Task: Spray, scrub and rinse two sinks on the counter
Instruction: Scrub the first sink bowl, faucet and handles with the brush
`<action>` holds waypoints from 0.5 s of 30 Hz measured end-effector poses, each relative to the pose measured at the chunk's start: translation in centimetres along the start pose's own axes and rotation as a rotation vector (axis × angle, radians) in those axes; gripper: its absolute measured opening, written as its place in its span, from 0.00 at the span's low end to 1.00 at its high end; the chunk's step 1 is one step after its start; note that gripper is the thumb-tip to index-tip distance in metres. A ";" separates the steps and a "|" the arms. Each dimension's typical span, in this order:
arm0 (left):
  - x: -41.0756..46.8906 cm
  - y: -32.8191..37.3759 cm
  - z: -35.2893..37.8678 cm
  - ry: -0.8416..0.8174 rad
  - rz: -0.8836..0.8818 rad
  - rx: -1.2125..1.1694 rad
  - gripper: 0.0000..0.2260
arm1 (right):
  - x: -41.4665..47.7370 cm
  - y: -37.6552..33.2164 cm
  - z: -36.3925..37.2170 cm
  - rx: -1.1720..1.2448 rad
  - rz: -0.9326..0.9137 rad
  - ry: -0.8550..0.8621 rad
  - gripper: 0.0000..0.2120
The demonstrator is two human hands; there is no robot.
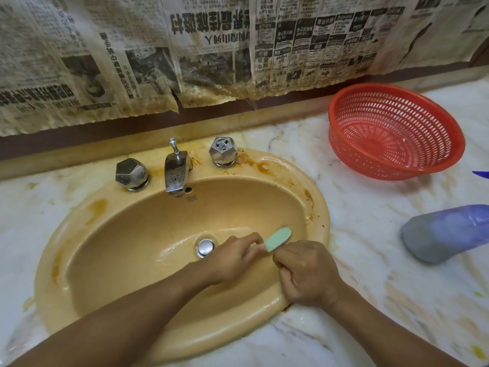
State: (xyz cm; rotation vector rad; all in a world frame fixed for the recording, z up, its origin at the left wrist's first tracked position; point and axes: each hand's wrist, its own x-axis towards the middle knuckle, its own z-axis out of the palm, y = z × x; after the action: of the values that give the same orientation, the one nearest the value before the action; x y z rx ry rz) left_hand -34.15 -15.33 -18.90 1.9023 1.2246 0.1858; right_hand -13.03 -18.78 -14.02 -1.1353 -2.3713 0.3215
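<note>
A yellow-tan oval sink [127, 234] with rust stains sits in the marble counter. Its chrome drain plug [205, 247] is at the bowl's middle. Both my hands are inside the bowl at its right side. My left hand [232, 258] pinches the near end of a thin green scrub pad [278, 238], which sticks up to the right. My right hand [307, 274] is curled beside it and touches the pad's lower end. A chrome faucet [176, 172] stands at the back between two faceted knobs [131, 174] [223, 152].
A red plastic colander [397, 131] stands on the counter at the back right. A blue-grey spray bottle [444, 231] lies on its side at the right edge. Stained newspaper [185, 49] covers the wall behind the sink.
</note>
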 end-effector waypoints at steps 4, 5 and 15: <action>-1.8 -4.5 -3.0 -0.153 -0.160 0.226 0.13 | -0.1 0.2 0.3 -0.018 0.004 0.013 0.02; -1.8 -5.2 -3.4 -0.106 -0.200 0.208 0.12 | 0.0 0.1 0.3 -0.015 0.012 0.011 0.02; 0.7 -0.7 -2.5 -0.061 -0.105 0.129 0.13 | 0.2 0.0 0.0 -0.026 0.016 -0.033 0.01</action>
State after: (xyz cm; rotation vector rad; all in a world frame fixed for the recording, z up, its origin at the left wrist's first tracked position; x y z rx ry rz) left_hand -35.59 -13.27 -18.06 1.9325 1.3182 -0.0067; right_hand -13.13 -18.63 -13.94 -1.1705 -2.4024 0.3180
